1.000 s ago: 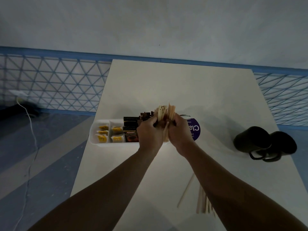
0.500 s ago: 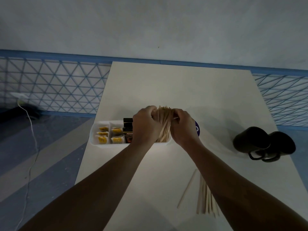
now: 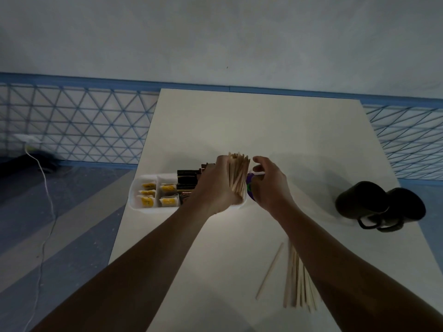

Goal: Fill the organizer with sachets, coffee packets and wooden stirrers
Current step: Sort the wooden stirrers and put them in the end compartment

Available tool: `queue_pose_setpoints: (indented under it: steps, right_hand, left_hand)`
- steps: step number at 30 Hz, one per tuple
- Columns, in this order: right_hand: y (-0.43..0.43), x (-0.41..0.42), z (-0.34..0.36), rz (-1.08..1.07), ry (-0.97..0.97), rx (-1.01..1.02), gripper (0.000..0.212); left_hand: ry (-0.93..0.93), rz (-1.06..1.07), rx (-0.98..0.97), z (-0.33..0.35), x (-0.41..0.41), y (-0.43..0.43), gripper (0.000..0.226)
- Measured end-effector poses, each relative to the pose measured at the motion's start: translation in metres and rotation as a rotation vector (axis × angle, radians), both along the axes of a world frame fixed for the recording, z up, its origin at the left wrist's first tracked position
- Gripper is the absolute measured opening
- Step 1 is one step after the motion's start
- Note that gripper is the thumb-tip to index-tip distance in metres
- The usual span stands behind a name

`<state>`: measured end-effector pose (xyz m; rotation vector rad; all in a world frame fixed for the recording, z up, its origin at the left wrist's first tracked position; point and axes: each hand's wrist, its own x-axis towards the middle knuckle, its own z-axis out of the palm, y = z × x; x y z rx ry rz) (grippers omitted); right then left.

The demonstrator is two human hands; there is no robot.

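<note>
A white organizer point(image 3: 153, 208) sits near the table's left edge. Its left compartments hold yellow sachets point(image 3: 148, 194), and dark coffee packets point(image 3: 187, 180) stand in the middle. A bundle of wooden stirrers point(image 3: 237, 175) stands upright in the right compartment. My left hand point(image 3: 214, 185) is wrapped around the bundle from the left. My right hand point(image 3: 268, 183) hovers just right of the bundle with its fingers apart, holding nothing. More loose stirrers point(image 3: 297, 281) lie on the table beside my right forearm.
Two black mugs point(image 3: 378, 207) lie on their sides at the table's right edge. A purple-labelled item point(image 3: 250, 188) sits behind my right hand, mostly hidden. A white cable point(image 3: 45, 188) runs across the floor to the left of the table point(image 3: 251, 125).
Both hands lowered the stirrer bundle into the organizer's right compartment. My right hand has since let go and opened to the right; my left hand still holds the bundle.
</note>
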<state>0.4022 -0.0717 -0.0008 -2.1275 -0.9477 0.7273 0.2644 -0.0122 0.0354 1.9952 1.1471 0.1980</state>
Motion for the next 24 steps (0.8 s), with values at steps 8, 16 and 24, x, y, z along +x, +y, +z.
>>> queue_pose_setpoints:
  steps: [8,16,24]
  right_hand:
    - [-0.001,0.002,-0.007,0.171,0.0,-0.072,0.054]
    - [0.014,-0.004,-0.004,0.224,0.056,-0.064,0.034]
    - [0.019,-0.001,0.001,0.249,0.057,0.023,0.033]
  left_hand:
    - [0.009,0.272,0.108,-0.003,0.013,0.009,0.079]
    - [0.179,0.037,0.07,0.0,0.02,0.024,0.061]
    - [0.153,0.131,0.165,-0.015,0.025,0.026,0.047]
